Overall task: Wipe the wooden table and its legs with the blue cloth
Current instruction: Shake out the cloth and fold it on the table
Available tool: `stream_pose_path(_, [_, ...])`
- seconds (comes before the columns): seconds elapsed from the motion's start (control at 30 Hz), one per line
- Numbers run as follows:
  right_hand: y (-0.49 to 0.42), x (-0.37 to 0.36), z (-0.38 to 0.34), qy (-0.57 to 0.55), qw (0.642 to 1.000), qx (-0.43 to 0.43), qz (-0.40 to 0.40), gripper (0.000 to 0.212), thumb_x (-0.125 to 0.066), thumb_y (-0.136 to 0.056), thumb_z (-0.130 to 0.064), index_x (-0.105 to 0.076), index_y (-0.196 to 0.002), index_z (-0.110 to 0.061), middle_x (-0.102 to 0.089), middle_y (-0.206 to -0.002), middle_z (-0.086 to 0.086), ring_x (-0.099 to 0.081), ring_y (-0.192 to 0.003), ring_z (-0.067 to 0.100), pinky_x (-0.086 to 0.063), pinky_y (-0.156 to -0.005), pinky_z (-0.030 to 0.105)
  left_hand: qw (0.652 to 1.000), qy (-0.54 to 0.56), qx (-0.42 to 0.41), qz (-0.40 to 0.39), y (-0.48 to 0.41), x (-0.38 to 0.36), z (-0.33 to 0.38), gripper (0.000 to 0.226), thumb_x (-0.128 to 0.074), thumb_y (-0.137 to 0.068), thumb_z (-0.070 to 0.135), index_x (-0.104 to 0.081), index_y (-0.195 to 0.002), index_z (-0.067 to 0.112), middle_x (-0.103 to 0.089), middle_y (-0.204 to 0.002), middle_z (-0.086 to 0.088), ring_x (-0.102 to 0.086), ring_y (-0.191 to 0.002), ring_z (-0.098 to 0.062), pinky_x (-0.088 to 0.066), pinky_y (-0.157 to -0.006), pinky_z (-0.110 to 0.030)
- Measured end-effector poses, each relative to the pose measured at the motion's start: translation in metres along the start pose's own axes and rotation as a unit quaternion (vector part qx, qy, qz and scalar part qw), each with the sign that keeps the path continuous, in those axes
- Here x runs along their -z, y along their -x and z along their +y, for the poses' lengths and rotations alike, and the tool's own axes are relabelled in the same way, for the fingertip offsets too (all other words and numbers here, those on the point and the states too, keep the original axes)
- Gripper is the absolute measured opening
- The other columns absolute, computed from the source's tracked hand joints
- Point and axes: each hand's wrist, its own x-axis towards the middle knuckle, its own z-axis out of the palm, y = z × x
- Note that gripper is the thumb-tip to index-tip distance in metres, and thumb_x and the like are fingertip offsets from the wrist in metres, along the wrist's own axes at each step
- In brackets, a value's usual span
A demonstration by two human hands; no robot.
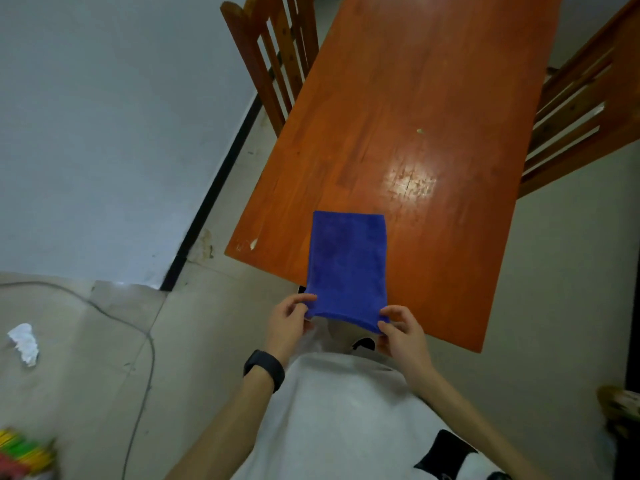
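Slatted wooden chair (273,53) at upper centre, another chair (575,109) at right edge, crumpled white paper (25,342) at left, thin cable (151,358) curving across lower-left floor, blurred colourful items (24,452) in bottom-left corner.

Glossy orange-brown wooden table (415,98), folded blue cloth (346,258) flat over its near edge, pale speck (419,130) beyond.

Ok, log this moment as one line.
blue cloth: folded, far part on wooden table, near edge overhanging | left hand: pinches near-left corner | right hand: pinches near-right corner
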Motion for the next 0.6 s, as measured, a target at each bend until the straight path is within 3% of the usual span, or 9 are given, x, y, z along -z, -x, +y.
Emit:
stream_pose_path(0.1, [0.003,0.004,-0.021,0.003,1.0,0.009,-0.027,0.026,-0.056,-0.087,0.005,-0.071,-0.095,-0.015,-0.067,-0.097,0.008,-0.063,-0.075,0.021,-0.054,-0.063,0.027,0.991,-0.107,0.0,-0.078,-0.012,0.006,0.01,0.026,-0.049,-0.096,0.009,-0.066,-0.113,0.019,-0.065,-0.113,-0.002,-0.065,-0.081,-0.016,-0.05,-0.057,-0.015])
stream_pose_path(0.17, [-0.005,0.007,-0.034,0.065,0.997,0.015,-0.047,0.036,-0.057,-0.08,0.008,-0.07,-0.1,-0.019,-0.066,-0.102,0.003,-0.065,-0.079,0.022,-0.053,-0.059,0.025,0.961,-0.237,-0.003,-0.141,-0.027,0.011,0.017,0.022,-0.059,-0.091,0.018,-0.064,-0.112,0.023,-0.062,-0.12,-0.002,-0.064,-0.092,-0.016,-0.056,-0.075,-0.026])
stream_pose_path(0.23, [-0.013,0.009,-0.045,0.163,0.984,0.016,-0.075,0.039,-0.059,-0.078,0.006,-0.071,-0.099,-0.025,-0.068,-0.099,0.0,-0.068,-0.083,0.027,-0.059,-0.068,0.036,0.895,-0.402,-0.025,-0.19,-0.039,0.013,0.021,0.039,-0.068,-0.083,0.033,-0.059,-0.12,0.026,-0.049,-0.13,0.001,-0.054,-0.106,-0.016,-0.049,-0.092,-0.032])
stream_pose_path(0.3, [-0.021,0.008,-0.052,0.213,0.972,0.012,-0.102,0.039,-0.062,-0.074,0.001,-0.073,-0.096,-0.03,-0.072,-0.095,0.0,-0.071,-0.085,0.025,-0.06,-0.08,0.041,0.83,-0.52,-0.09,-0.18,-0.043,0.005,0.026,0.067,-0.071,-0.075,0.051,-0.049,-0.133,0.026,-0.034,-0.134,0.002,-0.042,-0.117,-0.019,-0.042,-0.097,-0.032])
stream_pose_path(0.4, [-0.022,0.004,-0.064,0.168,0.974,-0.014,-0.153,0.044,-0.06,-0.077,0.01,-0.074,-0.104,-0.022,-0.07,-0.098,0.002,-0.067,-0.085,0.015,-0.057,-0.069,0.022,0.753,-0.596,-0.231,-0.157,-0.036,-0.022,0.027,0.087,-0.063,-0.066,0.073,-0.038,-0.137,0.03,-0.034,-0.14,0.001,-0.041,-0.123,-0.022,-0.043,-0.1,-0.039])
stream_pose_path(0.5, [-0.021,0.008,-0.079,0.093,0.976,-0.042,-0.192,0.047,-0.054,-0.079,0.017,-0.073,-0.112,-0.011,-0.071,-0.103,0.015,-0.065,-0.082,0.017,-0.055,-0.066,0.02,0.75,-0.595,-0.264,-0.117,-0.033,-0.055,0.024,0.075,-0.058,-0.072,0.074,-0.041,-0.13,0.028,-0.043,-0.132,0.002,-0.047,-0.114,-0.019,-0.044,-0.096,-0.037])
stream_pose_path(0.6, [-0.025,0.014,-0.085,0.048,0.974,-0.053,-0.214,0.053,-0.048,-0.077,0.019,-0.072,-0.115,-0.009,-0.071,-0.107,0.02,-0.066,-0.084,0.024,-0.053,-0.068,0.025,0.762,-0.567,-0.31,-0.053,-0.036,-0.072,0.027,0.047,-0.063,-0.079,0.057,-0.05,-0.112,0.026,-0.052,-0.112,0.003,-0.053,-0.096,-0.02,-0.042,-0.082,-0.033])
